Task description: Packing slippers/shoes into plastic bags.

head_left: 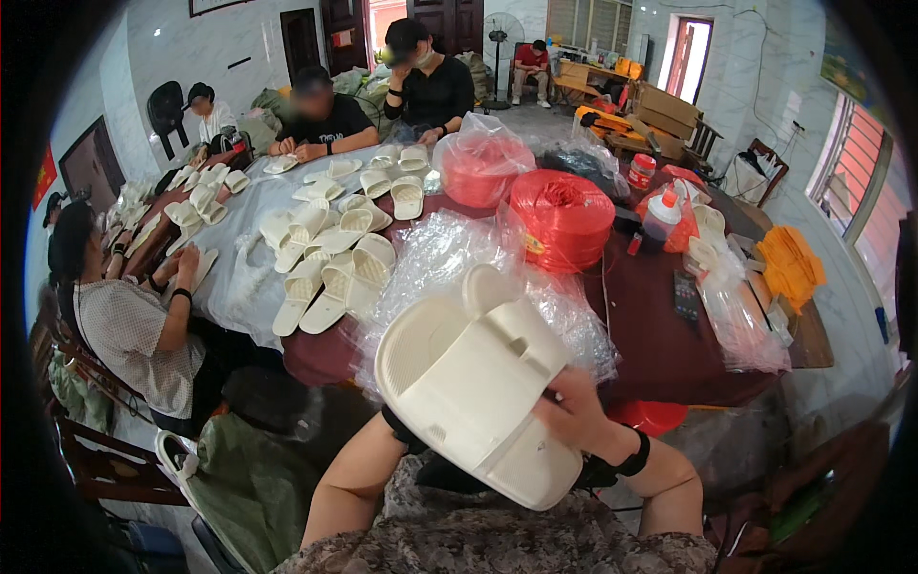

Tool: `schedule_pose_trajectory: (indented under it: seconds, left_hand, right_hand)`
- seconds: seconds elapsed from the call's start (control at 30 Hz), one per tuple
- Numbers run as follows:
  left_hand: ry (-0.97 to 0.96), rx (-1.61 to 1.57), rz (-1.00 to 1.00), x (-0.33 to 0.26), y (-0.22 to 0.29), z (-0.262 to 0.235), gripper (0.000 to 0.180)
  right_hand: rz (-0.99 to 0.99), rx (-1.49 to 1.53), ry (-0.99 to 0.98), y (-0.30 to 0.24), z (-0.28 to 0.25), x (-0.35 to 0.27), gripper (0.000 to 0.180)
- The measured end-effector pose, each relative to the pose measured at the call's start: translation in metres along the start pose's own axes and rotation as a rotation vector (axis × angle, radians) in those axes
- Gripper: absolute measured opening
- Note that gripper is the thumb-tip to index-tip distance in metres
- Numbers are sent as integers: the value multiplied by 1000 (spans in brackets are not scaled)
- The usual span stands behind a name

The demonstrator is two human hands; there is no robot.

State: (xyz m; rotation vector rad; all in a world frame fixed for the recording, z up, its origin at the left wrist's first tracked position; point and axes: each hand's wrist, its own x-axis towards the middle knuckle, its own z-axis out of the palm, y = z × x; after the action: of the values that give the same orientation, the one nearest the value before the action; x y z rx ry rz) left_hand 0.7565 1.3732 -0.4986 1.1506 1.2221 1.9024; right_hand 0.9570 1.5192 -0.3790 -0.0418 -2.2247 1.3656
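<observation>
Maroon tablecloth (660,330) on my feed, right hand (574,411) before it gripped cream slippers (464,378), couldn't tell left hand's hold, likely mid-pairing, next needed aligning.

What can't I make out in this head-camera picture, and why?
Left hand, head view: hidden behind the cream plastic slide slippers, so its grip cannot be told.
Inside of the dull green fabric sack, head view: hidden by its own cloth.
Hands of the distant seated person in a red top, head view: too small.
Mottled brown-grey fabric garment, head view: cut off by the lower edge.
</observation>
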Motion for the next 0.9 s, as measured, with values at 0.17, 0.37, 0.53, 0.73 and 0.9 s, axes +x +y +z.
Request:
schedule_pose_trajectory:
  seconds: [0.17, 0.37, 0.53, 0.73, 0.9]
  left_hand:
    - [-65, 268, 25, 22, -3, -4, 35]
    - [-158, 590, 56, 27, -4, -3, 33]
    - [-240, 857, 80, 57, 0, -5, 31]
    - [-294, 1075, 108, 59, 5, -22, 27]
    - [-169, 736, -210, 68, 31, -13, 31]
  right_hand:
    - [0, 62, -174, 8, 31, -13, 24]
    - [-142, 19, -152, 10, 42, -1, 25]
    - [86, -158, -10, 30, 16, 9, 26]
    - [204, -385, 238, 67, -19, -7, 36]
    - [107, -370, 86, 57, -27, -25, 32]
